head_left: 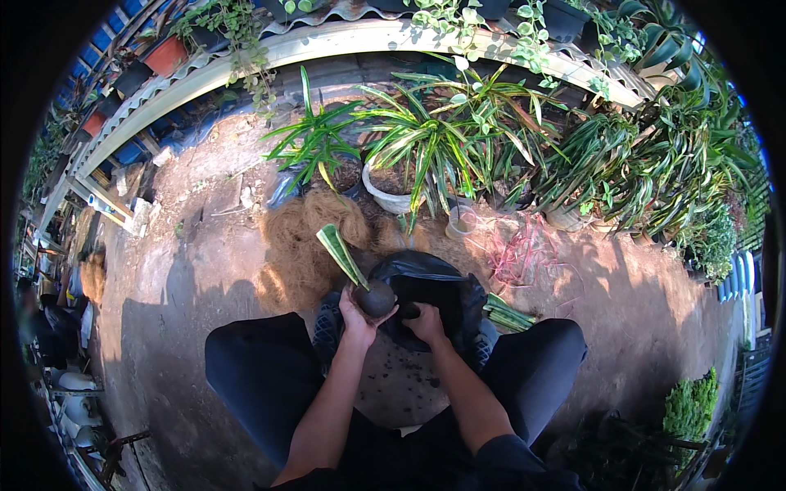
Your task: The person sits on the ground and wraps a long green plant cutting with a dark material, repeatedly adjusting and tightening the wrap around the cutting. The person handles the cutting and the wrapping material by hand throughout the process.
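Note:
A dark, round ball of soil [377,300] rests in my left hand [354,321], with the fingers curled round its left side and underneath. From its top a green, pale-edged snake plant leaf [340,252] sticks up, leaning to the left. Close by on the right, my right hand [426,325] is closed over the near part of an open black plastic bag [417,263]. A small dark lump [408,312] shows at its fingertips, and it looks like soil. The bag's inside is too dark to make out.
Brown coconut fibre [311,229] lies heaped beyond my left hand. Cut leaves [509,313] lie right of the bag, with tangled pink string [524,252] farther off. A clear plastic cup [461,222] stands near a white pot [385,196]. Potted plants line the back under a pale beam [409,37].

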